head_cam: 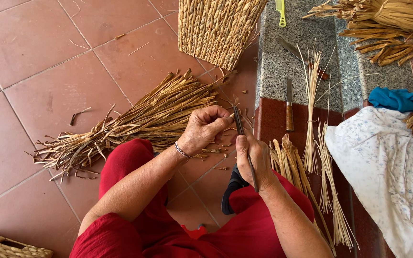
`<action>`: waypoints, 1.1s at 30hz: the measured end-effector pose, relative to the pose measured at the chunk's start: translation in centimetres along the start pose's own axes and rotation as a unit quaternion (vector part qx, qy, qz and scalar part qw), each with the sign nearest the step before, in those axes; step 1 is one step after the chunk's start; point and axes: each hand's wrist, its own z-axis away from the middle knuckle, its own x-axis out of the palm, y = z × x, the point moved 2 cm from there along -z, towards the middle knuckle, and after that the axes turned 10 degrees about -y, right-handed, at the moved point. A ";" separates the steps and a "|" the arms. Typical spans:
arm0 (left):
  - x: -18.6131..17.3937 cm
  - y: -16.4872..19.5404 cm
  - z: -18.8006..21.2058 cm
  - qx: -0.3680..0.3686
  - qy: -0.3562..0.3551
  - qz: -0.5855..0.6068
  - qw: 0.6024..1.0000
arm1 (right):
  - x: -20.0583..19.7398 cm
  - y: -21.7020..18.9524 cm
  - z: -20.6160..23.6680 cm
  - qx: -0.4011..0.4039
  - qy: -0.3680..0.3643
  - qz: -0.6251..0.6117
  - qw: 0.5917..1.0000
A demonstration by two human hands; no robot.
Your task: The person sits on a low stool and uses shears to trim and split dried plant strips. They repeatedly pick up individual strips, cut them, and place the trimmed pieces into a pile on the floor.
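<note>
A thin dark reed strand runs between the two hands at the middle of the view, above the person's red-clothed lap. The left hand, a bracelet at its wrist, pinches the strand's upper end between thumb and fingertips, its fingers curled together. The right hand, at about 4 o'clock from the left and just beside it, is closed around the strand lower down, so the stem passes under its thumb and out over the wrist. The strand's long axis runs from about 11 o'clock down to 5 o'clock; its upper tip points toward the woven basket at 12 o'clock. It looks slender, straight, stiff and dark brown, darker than the dry stalks around it. A big bundle of dry reeds lies on the tiled floor at 9 o'clock from the hands, with small trimmings scattered under them.
</note>
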 end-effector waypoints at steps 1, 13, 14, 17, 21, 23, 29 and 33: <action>0.1 -0.1 0.0 -0.007 0.001 -0.003 1.000 | 0.0 0.2 0.1 -0.024 0.012 -0.012 1.000; 2.1 1.5 0.1 -0.015 -0.018 0.100 0.995 | -2.2 2.4 -1.2 0.053 0.110 -0.263 0.957; 2.2 1.5 -0.1 -0.004 -0.029 0.093 0.995 | -2.1 2.2 -1.4 0.055 0.115 -0.266 0.956; 2.7 1.3 -0.4 0.012 -0.043 0.050 0.998 | -1.9 1.6 -1.6 0.036 0.126 -0.163 0.978; 2.7 0.8 -0.3 -0.059 -0.050 -0.091 0.993 | -2.3 1.0 -1.3 -0.031 0.152 -0.067 0.986; 2.6 0.7 -0.2 -0.069 -0.067 -0.126 0.987 | -2.4 1.1 -1.3 -0.042 0.146 -0.038 0.988; 2.9 -0.1 -1.0 -0.058 -0.074 -0.058 0.994 | -2.1 2.5 -1.9 0.006 0.119 -0.161 0.980; 3.4 -1.0 -1.4 -0.083 -0.099 -0.012 0.992 | -3.1 3.7 -2.5 -0.004 0.165 -0.152 0.975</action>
